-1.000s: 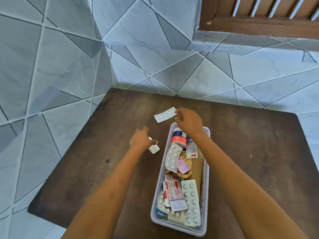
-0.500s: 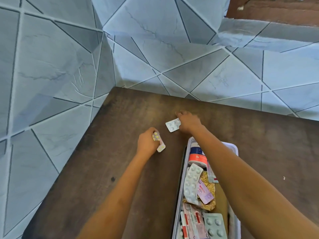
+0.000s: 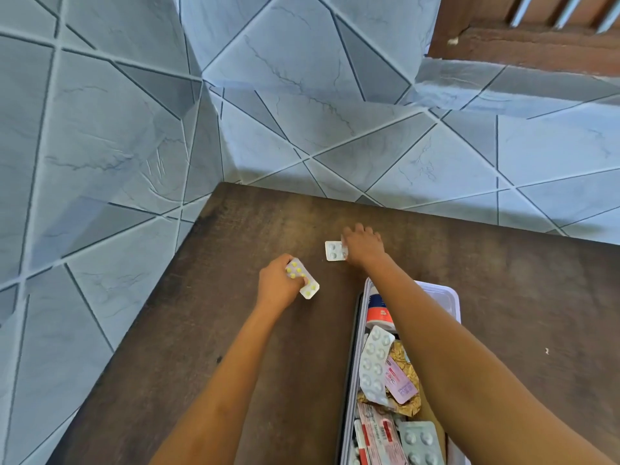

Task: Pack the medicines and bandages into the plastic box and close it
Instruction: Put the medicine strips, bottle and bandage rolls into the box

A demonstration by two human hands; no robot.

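A dark wooden table (image 3: 235, 347) set into a corner of blue tiled wall (image 3: 100, 146) carries a clear plastic box (image 3: 449, 297) at the near right, already heaped with pill strips, a red-and-white bottle (image 3: 377, 312) and a crumpled gold packet (image 3: 404, 359). No lid can be seen. The left hand (image 3: 276, 283), to the left of the box, has lifted a strip of yellow pills (image 3: 302, 278) that a second ago lay flat on the table beside it, and now pinches it between thumb and fingers. The right hand (image 3: 364, 243), reaching past the far end of the box, is closed over one end of a white pill strip (image 3: 333, 251), which half a second ago it was only touching; whether this strip is off the table cannot be told. With both of the loose strips in view in hand, they seem bound for the box next.
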